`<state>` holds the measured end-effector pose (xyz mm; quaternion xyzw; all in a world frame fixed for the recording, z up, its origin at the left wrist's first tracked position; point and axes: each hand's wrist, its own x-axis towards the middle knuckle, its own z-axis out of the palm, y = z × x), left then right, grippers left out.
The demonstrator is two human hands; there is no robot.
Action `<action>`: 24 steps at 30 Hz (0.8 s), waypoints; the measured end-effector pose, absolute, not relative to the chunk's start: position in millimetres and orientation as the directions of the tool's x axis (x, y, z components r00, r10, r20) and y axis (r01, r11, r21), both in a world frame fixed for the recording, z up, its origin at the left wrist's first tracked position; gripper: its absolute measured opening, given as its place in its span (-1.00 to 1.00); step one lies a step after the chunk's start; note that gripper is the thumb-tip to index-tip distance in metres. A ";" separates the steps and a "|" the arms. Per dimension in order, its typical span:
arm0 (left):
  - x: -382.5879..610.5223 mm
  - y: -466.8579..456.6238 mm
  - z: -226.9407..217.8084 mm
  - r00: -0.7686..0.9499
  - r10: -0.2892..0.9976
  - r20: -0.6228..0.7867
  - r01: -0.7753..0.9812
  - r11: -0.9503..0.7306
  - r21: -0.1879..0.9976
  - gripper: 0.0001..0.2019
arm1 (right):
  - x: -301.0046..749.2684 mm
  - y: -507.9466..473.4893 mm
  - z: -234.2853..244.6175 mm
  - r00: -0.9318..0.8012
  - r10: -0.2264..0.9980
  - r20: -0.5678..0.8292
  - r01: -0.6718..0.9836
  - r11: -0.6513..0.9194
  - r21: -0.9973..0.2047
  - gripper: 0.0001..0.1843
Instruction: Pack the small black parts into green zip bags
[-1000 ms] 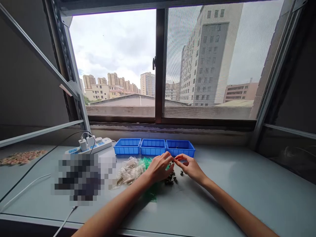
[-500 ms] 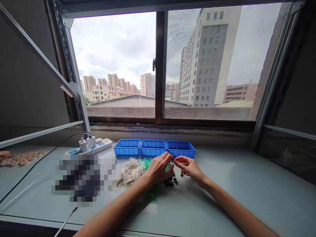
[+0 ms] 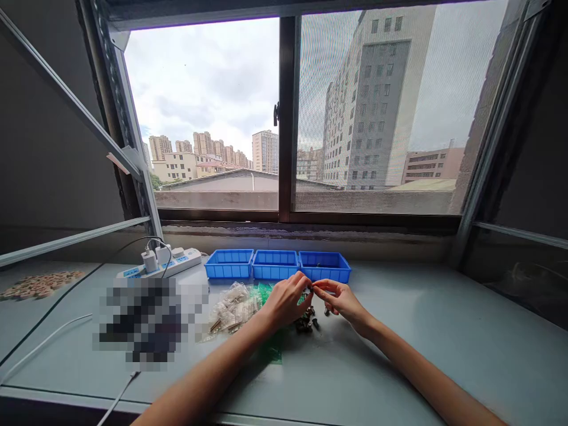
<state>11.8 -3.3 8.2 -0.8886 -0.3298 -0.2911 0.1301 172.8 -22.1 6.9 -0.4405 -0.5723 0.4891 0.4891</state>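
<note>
Just in front of the right-hand bin, my left hand [image 3: 286, 300] and my right hand [image 3: 344, 300] meet at the fingertips. Both are closed in a pinch around a small dark piece [image 3: 311, 289], too small to name. Below them lies a heap of small dark metal parts [image 3: 304, 325] that look like screws or bolts, partly covered by my left hand. One more small part [image 3: 327, 312] sits under my right fingers. A green plastic bag [image 3: 274, 350] shows beneath my left wrist, and clear plastic packets [image 3: 235, 307] are piled to its left.
Three blue bins [image 3: 228, 272] stand in a row at the back, below the window. A white power strip [image 3: 186, 261] with plugs and cables is at the back left, near a blurred dark patch [image 3: 151, 325]. Small brownish pieces [image 3: 39, 284] lie at the far left.
My hands stay almost in place, still fingertip to fingertip around the small dark piece. Part of another person's hand at the far left edge has gone from view.
</note>
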 end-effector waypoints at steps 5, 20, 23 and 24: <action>11.9 -4.2 8.9 0.613 0.531 0.586 0.674 -0.738 -0.037 -0.96 | 174.0 -21.4 5.6 -0.136 0.983 0.120 -0.003 0.121 -0.993 -0.40; 12.0 -6.1 11.4 0.615 0.571 0.543 0.704 -0.708 -0.054 -0.89 | 176.4 -19.3 3.4 -0.148 0.984 0.097 -0.057 0.090 -0.994 -0.42; 11.8 -6.2 11.5 0.621 0.568 0.540 0.704 -0.707 -0.067 -0.89 | 176.1 -19.5 3.1 -0.158 0.983 0.094 -0.050 0.087 -0.995 -0.42; 11.7 -6.4 11.5 0.622 0.565 0.542 0.702 -0.709 -0.068 -0.88 | 175.9 -19.8 3.3 -0.160 0.983 0.092 -0.047 0.086 -0.995 -0.43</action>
